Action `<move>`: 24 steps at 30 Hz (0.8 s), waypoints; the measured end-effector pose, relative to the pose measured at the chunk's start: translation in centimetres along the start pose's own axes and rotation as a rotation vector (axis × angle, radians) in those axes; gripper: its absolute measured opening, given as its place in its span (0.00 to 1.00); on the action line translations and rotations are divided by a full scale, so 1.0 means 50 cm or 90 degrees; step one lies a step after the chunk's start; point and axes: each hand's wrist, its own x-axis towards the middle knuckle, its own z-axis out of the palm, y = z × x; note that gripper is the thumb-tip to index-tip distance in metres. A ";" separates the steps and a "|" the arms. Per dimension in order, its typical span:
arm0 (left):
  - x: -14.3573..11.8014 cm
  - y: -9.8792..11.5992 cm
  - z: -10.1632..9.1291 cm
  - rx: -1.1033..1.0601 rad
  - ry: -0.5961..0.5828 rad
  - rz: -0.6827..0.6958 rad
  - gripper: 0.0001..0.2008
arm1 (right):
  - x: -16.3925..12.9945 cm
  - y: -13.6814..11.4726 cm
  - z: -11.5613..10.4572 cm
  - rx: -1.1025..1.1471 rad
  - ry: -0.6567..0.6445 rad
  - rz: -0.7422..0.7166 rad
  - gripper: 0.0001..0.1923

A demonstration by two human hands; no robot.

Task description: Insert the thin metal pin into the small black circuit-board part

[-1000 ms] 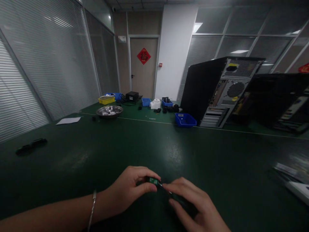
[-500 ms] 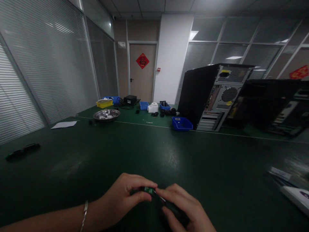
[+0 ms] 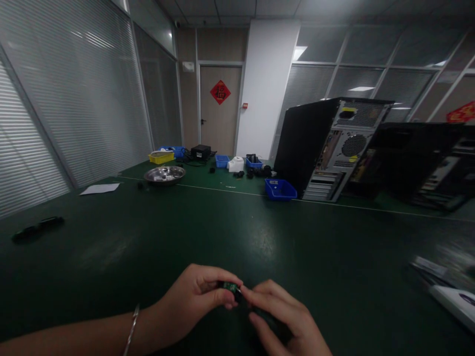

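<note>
**Small green part pinched between both hands, low centre of frame**

Left hand (image 3: 193,306) grips a small green part (image 3: 230,286) w/ thumb and forefinger, clenched round it, bracelet (image 3: 130,330) on the wrist. Right hand (image 3: 285,324) meets it from the right: fingertips (image 3: 248,294) touch the part's right end, and a dark tool or handle (image 3: 272,322) seems to lie under the palm. Too dim to say what it is, or how firmly the right hand holds it. Both hands sit just above the green counter (image 3: 260,237), bottom centre of the frame.

Doing this well, as I judge it:
- Part is tiny and light is poor, so keep the left pinch steady and let only the right fingers work.
- Rest wrists or forearms on the counter, less shake that way.
- Keep the part low over the counter; if it slips it lands close, not on the floor.
- Work w/ fingertips, small force. A board-like part can bend or crack if squeezed hard.
- Turn the part toward the ceiling light if the joint can't be seen.

Rest of scene: PC tower (image 3: 326,148) stands upper right, blue bin (image 3: 280,189) just beside it at centre. Metal bowl (image 3: 164,174) and a paper sheet (image 3: 99,188) sit mid-left, a dark strip (image 3: 35,228) far left. White item (image 3: 454,301) lies lower right, blurred. All well apart from the hands.
</note>
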 end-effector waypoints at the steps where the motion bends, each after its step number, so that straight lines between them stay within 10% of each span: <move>1: 0.001 0.000 0.000 -0.008 0.000 -0.001 0.11 | 0.000 -0.002 -0.001 0.004 0.003 -0.001 0.22; 17: 0.010 -0.020 0.000 -0.214 -0.046 0.049 0.20 | 0.004 -0.015 -0.007 0.040 -0.027 -0.005 0.22; 24: 0.006 -0.023 0.006 -0.099 -0.056 0.071 0.20 | 0.002 0.027 -0.001 0.043 -0.056 -0.028 0.20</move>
